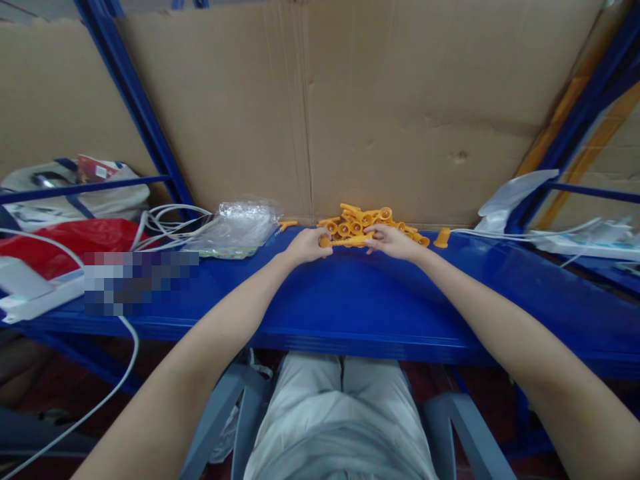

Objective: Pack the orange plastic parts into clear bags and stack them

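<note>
A heap of small yellow-orange plastic parts [354, 217], several with round cup-like ends, lies at the back of the blue table [360, 300] against the cardboard. In front of the heap, my left hand [306, 247] is closed with its fingertips on the cupped end of one yellow plastic part [345, 242]. My right hand [397, 243] pinches at the other side, its thumb and fingers around yellow plastic by the heap. Whether both hands grip the same part is hard to make out. One yellow cup-shaped part [442, 237] stands apart to the right, and another yellow piece [287, 225] lies left.
Clear plastic bags [240, 227] and looped white cables [167, 217] lie left of my hands. Further left are a red bag [95, 240] and a white power strip [45, 297]. A cardboard wall [375, 113] closes off the back. Blue posts [135, 100] stand at both sides.
</note>
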Tool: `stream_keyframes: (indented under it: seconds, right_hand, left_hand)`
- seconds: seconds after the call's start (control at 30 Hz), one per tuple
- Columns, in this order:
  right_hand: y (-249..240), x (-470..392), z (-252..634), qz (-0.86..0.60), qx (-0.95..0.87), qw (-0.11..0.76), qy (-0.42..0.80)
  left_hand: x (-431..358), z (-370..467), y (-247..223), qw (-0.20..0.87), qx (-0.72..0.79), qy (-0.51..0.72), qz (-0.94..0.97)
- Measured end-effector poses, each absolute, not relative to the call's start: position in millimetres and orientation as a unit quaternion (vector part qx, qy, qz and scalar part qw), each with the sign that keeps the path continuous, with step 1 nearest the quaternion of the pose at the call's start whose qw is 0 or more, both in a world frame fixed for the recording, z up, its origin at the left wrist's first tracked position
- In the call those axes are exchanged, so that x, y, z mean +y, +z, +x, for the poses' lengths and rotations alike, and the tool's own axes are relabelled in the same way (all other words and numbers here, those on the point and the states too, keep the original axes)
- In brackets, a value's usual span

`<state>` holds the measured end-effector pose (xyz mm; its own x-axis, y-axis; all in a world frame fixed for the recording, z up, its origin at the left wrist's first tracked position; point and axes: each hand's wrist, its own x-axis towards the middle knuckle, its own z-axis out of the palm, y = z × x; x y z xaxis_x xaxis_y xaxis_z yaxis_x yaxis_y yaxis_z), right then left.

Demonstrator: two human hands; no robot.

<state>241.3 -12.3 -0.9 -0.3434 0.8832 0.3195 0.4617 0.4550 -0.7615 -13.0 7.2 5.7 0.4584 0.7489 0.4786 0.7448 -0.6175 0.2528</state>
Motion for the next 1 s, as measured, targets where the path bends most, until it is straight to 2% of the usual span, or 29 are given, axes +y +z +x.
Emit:
stream_keyframes:
  seconds: [0.17, 0.53, 0.7, 1.0]
  right_hand:
    - [4.1, -19.5, 236.2, -0.468, -0.716, 0.371, 0.36]
    - [12.1, -30.5, 246.1, -0.452, -0.693, 0.316, 0.464]
    - [13.0, -29.3, 245.6, -0.424, -0.697, 0.325, 0.479]
    - [14.6, -29.9, 237.5, -0.513, -0.668, 0.296, 0.451]
  left_hand:
    - [2.6, -11.6, 7.7, -0.054, 0.438, 0.277, 0.854]
    - [3.3, -10.1, 6.0, -0.071, 0.453, 0.258, 0.85]
    - [1.9, -11.5, 7.5, -0.07, 0.449, 0.272, 0.848]
    - [0.4, -10.2, 8.2, -0.074, 0.441, 0.284, 0.848]
